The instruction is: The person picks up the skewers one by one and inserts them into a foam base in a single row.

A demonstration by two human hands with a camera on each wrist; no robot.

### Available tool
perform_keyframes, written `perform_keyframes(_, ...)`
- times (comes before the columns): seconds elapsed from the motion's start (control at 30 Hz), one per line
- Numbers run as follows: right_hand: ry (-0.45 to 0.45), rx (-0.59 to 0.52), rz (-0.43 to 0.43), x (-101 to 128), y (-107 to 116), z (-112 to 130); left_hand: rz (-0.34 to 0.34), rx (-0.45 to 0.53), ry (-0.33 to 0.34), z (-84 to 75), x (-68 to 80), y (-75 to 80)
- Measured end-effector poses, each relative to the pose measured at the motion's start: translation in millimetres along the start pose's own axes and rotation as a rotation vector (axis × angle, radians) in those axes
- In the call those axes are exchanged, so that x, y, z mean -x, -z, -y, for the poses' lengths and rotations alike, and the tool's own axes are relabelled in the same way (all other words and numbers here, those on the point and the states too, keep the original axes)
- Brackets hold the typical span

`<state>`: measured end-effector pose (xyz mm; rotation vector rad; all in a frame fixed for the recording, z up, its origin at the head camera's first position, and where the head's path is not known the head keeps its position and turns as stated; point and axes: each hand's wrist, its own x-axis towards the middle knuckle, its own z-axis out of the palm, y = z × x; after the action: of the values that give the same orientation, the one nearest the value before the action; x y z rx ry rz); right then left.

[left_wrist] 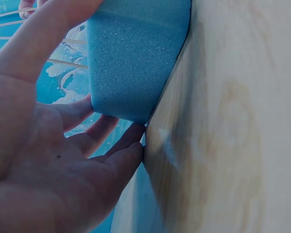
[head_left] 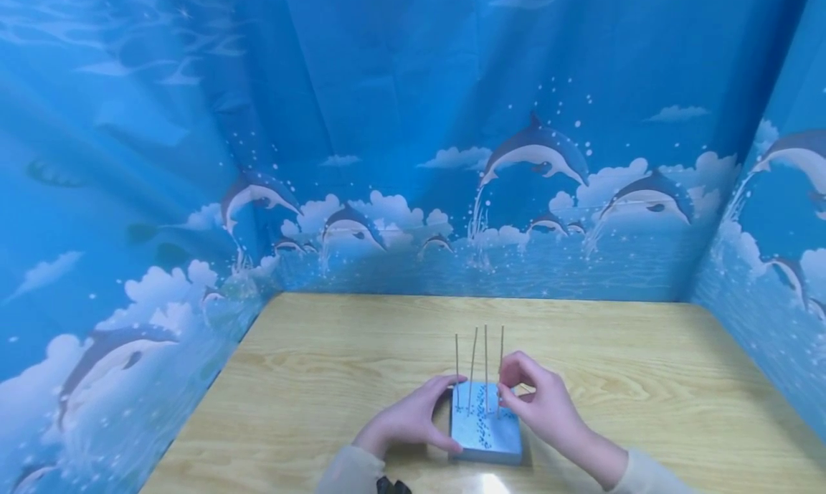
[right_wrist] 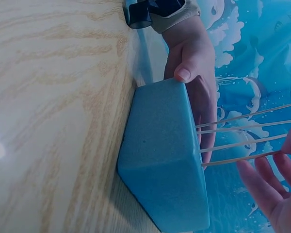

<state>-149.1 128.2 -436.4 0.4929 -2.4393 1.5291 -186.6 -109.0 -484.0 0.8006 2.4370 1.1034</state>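
A light blue foam block (head_left: 503, 440) with dark speckled marks on its top sits on the table. My left hand (head_left: 409, 416) grips its left side, thumb at the near edge and fingers reaching to the far side; the left wrist view shows the fingertips against the foam (left_wrist: 136, 63). Thin wooden sticks stand up from the top, three of them, one being the middle stick (head_left: 486, 358), untouched. The rightmost stick (right_wrist: 228, 160) is pinched low down between thumb and fingers of my right hand (head_left: 545, 401). Its lower end meets the block's top.
The wood-grain table (head_left: 310, 379) stretches out around the block. A blue curtain (head_left: 387, 121) printed with dolphins and clouds hangs behind the table and on both sides. A dark strap (right_wrist: 140, 14) is on the left wrist, by the light sleeve.
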Motion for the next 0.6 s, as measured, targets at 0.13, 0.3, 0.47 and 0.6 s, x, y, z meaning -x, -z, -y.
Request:
perform_keyframes(0.13, 0.004, 0.029, -0.002, -0.9, -0.4, 0.5, -0.004, -0.004, -0.002, 0.2, -0.2, 0.1)
perform_keyframes(0.3, 0.004, 0.031, 0.009, -0.5, -1.1, 1.6, -0.002, -0.001, 0.001, 0.2, 0.2, 0.7)
perform_keyframes(0.47, -0.007, 0.011, 0.021, 0.2, -0.3, 3.4, -0.002, -0.003, 0.004, 0.1, 0.5, 0.7)
perform_keyframes(0.6, 0.006, -0.013, 0.040, 1.4, 1.9, 4.6, 0.000, -0.004, 0.009, 0.0, 0.6, 0.1)
